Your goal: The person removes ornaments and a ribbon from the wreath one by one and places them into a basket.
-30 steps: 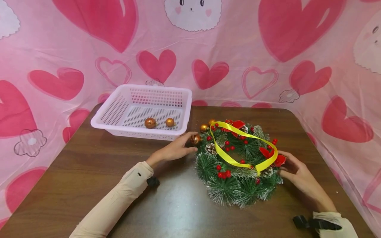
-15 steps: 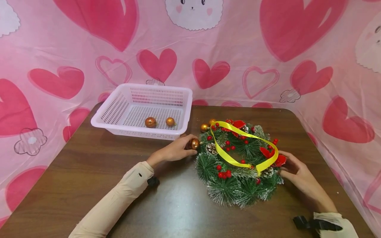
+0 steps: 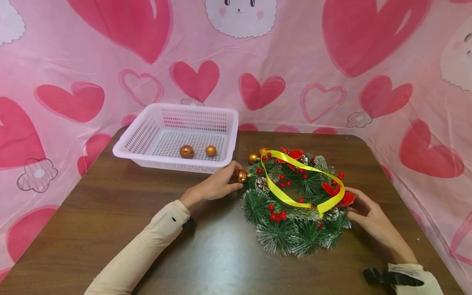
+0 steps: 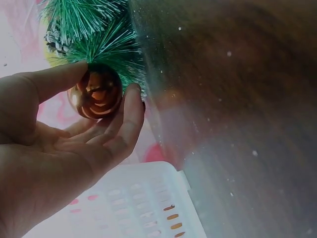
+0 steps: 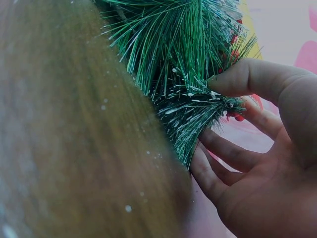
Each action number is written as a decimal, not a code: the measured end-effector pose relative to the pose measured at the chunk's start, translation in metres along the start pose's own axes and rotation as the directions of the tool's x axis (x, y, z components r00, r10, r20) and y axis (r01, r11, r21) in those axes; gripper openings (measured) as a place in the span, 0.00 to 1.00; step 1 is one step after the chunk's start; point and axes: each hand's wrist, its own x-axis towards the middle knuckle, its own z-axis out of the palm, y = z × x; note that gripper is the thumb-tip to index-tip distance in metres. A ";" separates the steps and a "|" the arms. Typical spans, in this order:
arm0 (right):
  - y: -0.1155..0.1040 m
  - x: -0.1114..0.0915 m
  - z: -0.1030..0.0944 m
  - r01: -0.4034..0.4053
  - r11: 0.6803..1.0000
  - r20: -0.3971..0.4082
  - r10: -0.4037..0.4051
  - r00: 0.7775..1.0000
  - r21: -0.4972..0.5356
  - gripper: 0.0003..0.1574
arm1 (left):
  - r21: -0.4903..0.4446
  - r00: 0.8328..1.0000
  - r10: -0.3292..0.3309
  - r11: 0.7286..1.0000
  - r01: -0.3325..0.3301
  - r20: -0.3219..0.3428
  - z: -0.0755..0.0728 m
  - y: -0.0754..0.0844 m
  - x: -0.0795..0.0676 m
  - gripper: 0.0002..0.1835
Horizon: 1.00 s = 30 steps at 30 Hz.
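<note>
A shiny copper-coloured Christmas ball [image 3: 241, 176] sits at the left edge of a green wreath [image 3: 276, 239]. My left hand [image 3: 217, 184] holds it, thumb on one side and fingers curled round the other, as the left wrist view shows [image 4: 97, 94]. The ball's cap faces the wreath's needles. On the opposite side, my right hand [image 3: 374, 219] grips the wreath's rim, with thumb over the frosted needles [image 5: 193, 111] and fingers below. Yellow ribbon [image 3: 291, 201], red berries, red flowers and pine cones [image 3: 262, 184] decorate the wreath, which lies flat.
Behind my left hand stands a white perforated basket [image 3: 169, 164] holding two balls, one copper [image 3: 186, 151] and one gold [image 3: 211, 150]. Gold balls [image 3: 253, 158] show at the wreath's upper left. The brown table [image 3: 110, 213] ends before a pink heart-print cloth [image 3: 295, 49].
The copper ball shifted slightly toward me and left, then a little back up, as my left fingers moved round it. My right hand and the wreath stay in place.
</note>
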 end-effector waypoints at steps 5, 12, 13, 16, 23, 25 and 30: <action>0.001 0.000 0.001 -0.001 1.000 -0.002 0.001 1.000 0.002 0.38 | 0.053 1.000 -0.014 0.998 0.014 -0.006 0.000 0.001 0.000 0.19; 0.001 0.000 0.001 -0.009 1.000 -0.003 0.009 1.000 -0.001 0.38 | 0.080 0.999 -0.035 0.996 0.035 -0.008 0.001 0.001 0.000 0.19; 0.001 0.000 0.001 -0.015 1.000 -0.003 0.015 1.000 -0.004 0.38 | 0.088 0.999 -0.033 0.996 0.034 -0.008 0.001 0.001 0.001 0.20; 0.001 -0.001 0.000 -0.032 0.999 -0.001 0.032 0.999 -0.015 0.38 | 0.113 1.000 -0.021 0.993 0.022 -0.006 0.002 0.002 0.001 0.21; 0.001 0.000 -0.001 -0.043 0.999 -0.002 0.043 0.999 -0.028 0.38 | 0.131 1.000 -0.006 0.991 0.008 -0.012 0.002 0.004 0.000 0.21; 0.000 0.000 0.000 -0.040 0.999 0.000 0.040 0.999 -0.022 0.38 | 0.132 1.000 -0.003 0.991 0.005 -0.016 0.002 0.004 0.000 0.21; -0.001 0.000 -0.001 -0.034 0.999 -0.027 0.033 0.999 -0.032 0.37 | 0.137 1.000 0.014 0.990 -0.010 -0.026 0.002 0.007 0.000 0.21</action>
